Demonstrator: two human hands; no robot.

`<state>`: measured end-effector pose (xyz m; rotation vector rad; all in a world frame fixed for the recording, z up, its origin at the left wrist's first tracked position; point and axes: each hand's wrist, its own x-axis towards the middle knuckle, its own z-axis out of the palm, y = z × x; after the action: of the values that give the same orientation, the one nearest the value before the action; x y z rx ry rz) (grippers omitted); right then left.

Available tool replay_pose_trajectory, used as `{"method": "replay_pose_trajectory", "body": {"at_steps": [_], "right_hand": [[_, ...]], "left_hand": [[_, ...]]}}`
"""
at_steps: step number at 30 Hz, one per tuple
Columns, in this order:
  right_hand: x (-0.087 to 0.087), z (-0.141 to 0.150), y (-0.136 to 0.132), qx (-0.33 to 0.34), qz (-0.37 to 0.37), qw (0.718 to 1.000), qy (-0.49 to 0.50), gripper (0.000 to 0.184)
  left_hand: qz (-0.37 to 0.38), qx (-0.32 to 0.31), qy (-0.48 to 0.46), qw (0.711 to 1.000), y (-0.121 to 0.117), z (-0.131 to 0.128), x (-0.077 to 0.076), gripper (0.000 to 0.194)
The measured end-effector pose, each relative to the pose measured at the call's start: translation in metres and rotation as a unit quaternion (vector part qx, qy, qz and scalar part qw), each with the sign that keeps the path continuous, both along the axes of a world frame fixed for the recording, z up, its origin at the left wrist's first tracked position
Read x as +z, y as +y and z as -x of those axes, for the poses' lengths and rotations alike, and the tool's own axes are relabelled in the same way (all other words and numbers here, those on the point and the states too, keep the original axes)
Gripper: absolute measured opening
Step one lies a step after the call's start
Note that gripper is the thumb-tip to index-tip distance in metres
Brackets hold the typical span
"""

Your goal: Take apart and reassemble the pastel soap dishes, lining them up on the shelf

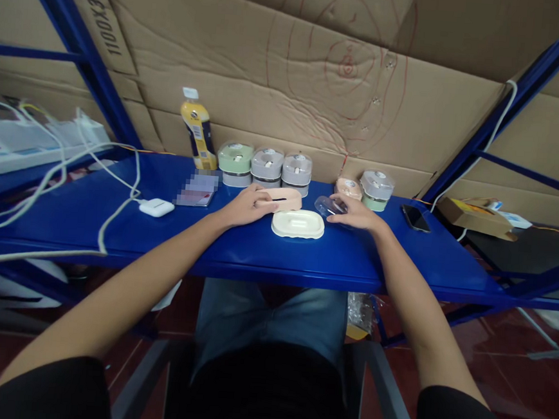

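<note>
My left hand is closed around the left end of a pale pink oval case piece with a dark slot in its top. Just in front lies a cream oval dish, flat on the blue table, with a raised bar in its middle. My right hand grips a clear plastic cover between thumb and fingers, to the right of the dish. Behind that hand stand a small peach case and a green case with a clear top.
Along the cardboard back wall stand a green case, two grey cases and a yellow bottle. A phone lies at right. White cables and a white earbud case lie at left on the blue table.
</note>
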<state>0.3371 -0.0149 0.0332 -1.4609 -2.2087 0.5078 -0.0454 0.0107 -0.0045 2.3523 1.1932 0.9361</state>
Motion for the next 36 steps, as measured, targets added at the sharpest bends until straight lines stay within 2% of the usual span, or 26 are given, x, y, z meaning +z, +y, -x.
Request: {"method": "replay_pose_trajectory", "body": {"at_steps": [6,12,16,20,23,26,28,31,36], "right_hand": [[-0.003,0.002,0.0,0.008,0.022,1.0,-0.01,0.093],[-0.001,0.002,0.0,0.019,0.03,0.999,-0.018,0.097],[0.0,0.002,-0.001,-0.001,0.022,1.0,-0.01,0.098],[0.004,0.001,-0.003,-0.046,-0.025,0.998,0.042,0.089],[0.008,0.004,-0.007,-0.024,-0.081,0.992,0.099,0.086],[0.012,0.017,-0.012,0.065,-0.114,0.987,0.095,0.089],[0.012,0.03,-0.015,0.125,-0.112,0.983,0.072,0.089],[0.009,0.053,-0.017,0.173,-0.115,0.978,0.037,0.087],[0.005,0.074,-0.015,0.189,-0.147,0.971,0.002,0.087]], "left_hand": [[0.005,0.014,0.022,1.0,0.005,-0.001,-0.006,0.056],[-0.013,0.019,-0.012,1.0,0.011,-0.002,-0.008,0.056],[-0.052,-0.022,-0.027,0.998,-0.002,-0.009,-0.003,0.052],[-0.068,-0.084,-0.018,0.994,-0.025,-0.028,0.001,0.049],[-0.059,-0.11,-0.013,0.992,-0.035,-0.042,0.0,0.052],[-0.042,-0.102,-0.015,0.994,-0.036,-0.049,-0.004,0.071],[-0.024,-0.083,-0.031,0.996,-0.033,-0.051,-0.008,0.095],[0.002,-0.073,-0.058,0.996,-0.03,-0.053,-0.012,0.126],[0.029,-0.078,-0.065,0.994,-0.033,-0.057,-0.011,0.14]]}}
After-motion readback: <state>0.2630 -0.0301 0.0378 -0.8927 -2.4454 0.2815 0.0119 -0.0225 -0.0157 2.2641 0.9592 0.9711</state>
